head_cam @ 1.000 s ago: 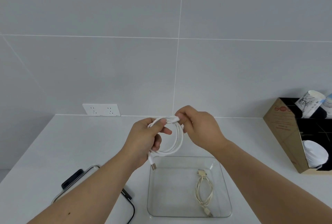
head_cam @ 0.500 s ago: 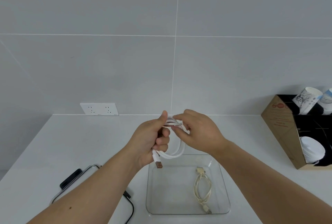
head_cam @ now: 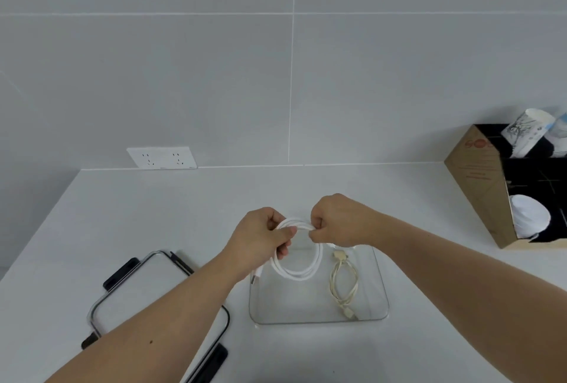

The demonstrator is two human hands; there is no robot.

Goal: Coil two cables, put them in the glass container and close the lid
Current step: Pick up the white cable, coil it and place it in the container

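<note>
Both hands grip a coiled white cable [head_cam: 299, 259] above the far left part of an open glass container [head_cam: 380, 299], left hand [head_cam: 260, 236] and right hand [head_cam: 339, 220] pinched shut on its top. A cream cable [head_cam: 343, 284] lies inside along the right wall. The lid [head_cam: 159, 299] rests left, bare counter [head_cam: 184, 204] beyond.

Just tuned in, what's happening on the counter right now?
A person holds a coiled white cable in both hands above the open glass container; the left hand and right hand pinch the top of the coil. A second, cream cable already lies coiled inside the container. The lid lies on the counter to the left, not yet fitted.
</note>
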